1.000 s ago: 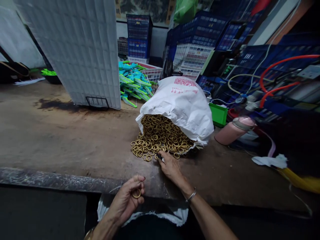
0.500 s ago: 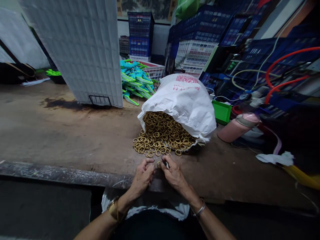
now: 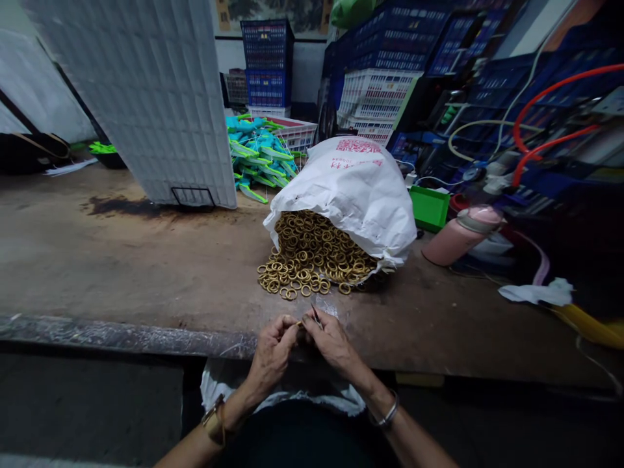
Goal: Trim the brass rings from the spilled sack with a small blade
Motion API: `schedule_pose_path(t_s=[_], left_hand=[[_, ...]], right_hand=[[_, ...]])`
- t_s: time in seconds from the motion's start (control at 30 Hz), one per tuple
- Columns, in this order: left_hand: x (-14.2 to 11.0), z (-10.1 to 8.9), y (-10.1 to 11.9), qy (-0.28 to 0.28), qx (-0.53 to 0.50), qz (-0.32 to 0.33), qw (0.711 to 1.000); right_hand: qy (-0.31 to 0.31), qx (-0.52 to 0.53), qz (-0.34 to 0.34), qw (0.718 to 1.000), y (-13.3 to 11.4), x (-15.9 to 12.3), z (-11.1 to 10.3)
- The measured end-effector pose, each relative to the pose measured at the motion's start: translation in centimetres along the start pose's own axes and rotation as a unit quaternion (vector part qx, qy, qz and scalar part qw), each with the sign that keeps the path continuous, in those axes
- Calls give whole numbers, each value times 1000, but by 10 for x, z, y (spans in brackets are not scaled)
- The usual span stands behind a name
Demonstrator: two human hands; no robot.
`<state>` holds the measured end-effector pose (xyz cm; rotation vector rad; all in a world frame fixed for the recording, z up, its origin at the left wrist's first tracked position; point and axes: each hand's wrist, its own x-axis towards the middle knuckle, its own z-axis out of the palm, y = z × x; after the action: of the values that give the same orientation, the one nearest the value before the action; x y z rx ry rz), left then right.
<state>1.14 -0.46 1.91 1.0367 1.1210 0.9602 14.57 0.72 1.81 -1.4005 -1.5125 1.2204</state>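
Observation:
Both hands meet near the table's front edge, just in front of a pile of brass rings [image 3: 292,276]. My left hand [image 3: 273,351] is closed, pinching a brass ring [image 3: 299,324] seen nearly edge-on. My right hand [image 3: 336,344] is closed around a small dark pointed tool [image 3: 316,316] whose tip sticks up past the fingers; its kind cannot be made out. The right fingertips touch or nearly touch the ring. Behind the hands, a white sack [image 3: 351,195] lies on its side with its mouth facing me, rings spilling onto the table.
A tall pale ribbed panel [image 3: 146,97] stands on the wooden table [image 3: 121,260] at left. Turquoise and green pieces [image 3: 258,156] are heaped behind it. Right of the sack are a green tray [image 3: 429,207] and a pink bottle [image 3: 461,237]. Stacked crates [image 3: 268,62] fill the back.
My hands have come together, and the ring that was by my right fingers is now pinched in my left fingers. The pointed tool now points upward. The view has shifted slightly.

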Motion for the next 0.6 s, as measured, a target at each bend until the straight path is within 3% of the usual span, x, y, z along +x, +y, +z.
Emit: schedule_pose_path(t_s=[0.2,0.37,0.5,0.6], left_hand=[[-3,-4,-3,-73,-48,-60,994],[-4,-5,-7,-69,-129,-88,985],[-4,-5,-8,-52,-143,-85,985],[-3,-7,-8,-45,-133,-77,987]], right_hand=[[10,2,-2,1000,-2,-2,4],[-2,10,8,1000,2,0,5],[33,-107,-20,994,6,1,4],[14,-231,-63,971,10,-2,4]])
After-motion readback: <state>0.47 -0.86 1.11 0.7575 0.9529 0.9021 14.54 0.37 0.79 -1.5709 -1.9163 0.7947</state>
